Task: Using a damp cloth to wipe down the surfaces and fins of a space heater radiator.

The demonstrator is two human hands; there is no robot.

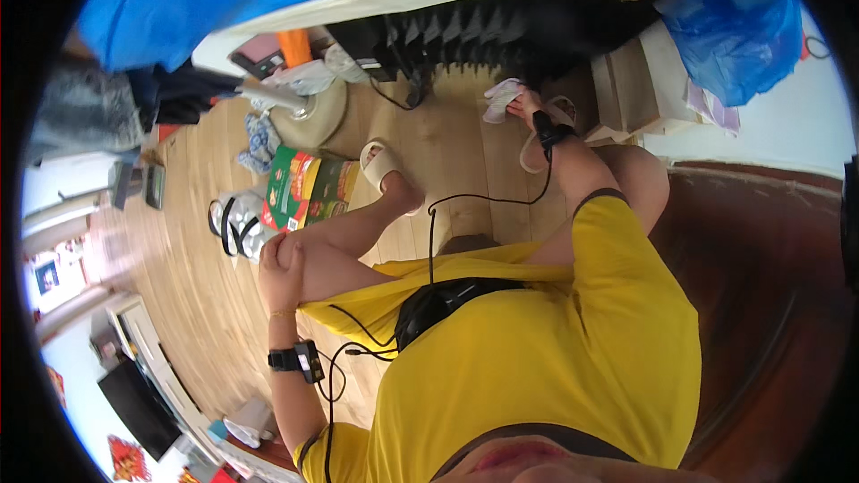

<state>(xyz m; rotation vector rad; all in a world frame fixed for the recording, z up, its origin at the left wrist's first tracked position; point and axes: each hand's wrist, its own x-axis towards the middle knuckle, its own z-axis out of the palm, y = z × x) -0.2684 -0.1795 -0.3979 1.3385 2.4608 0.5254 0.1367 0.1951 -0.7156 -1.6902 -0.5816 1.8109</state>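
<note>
My right hand (pixel 527 104) reaches down near the floor with a pale lilac cloth (pixel 502 99) in its fingers. The cloth looks striped and folded; whether it is a sock or a rag I cannot tell. Just beside that hand is a light slipper (pixel 532 153), partly hidden by my forearm. My left hand (pixel 282 275) lies over my bent left knee, holding nothing. Ahead of it my left foot wears a cream slipper (pixel 380 164) on the wood-plank floor (pixel 456 141).
A green printed carton (pixel 305 184) and a clear bag with black straps (pixel 240 225) stand by my left knee. Behind them is a round pedestal base (pixel 315 111). Blue plastic sheeting (pixel 201 0) hangs overhead. A black cable (pixel 483 198) runs from my right wrist to my waist.
</note>
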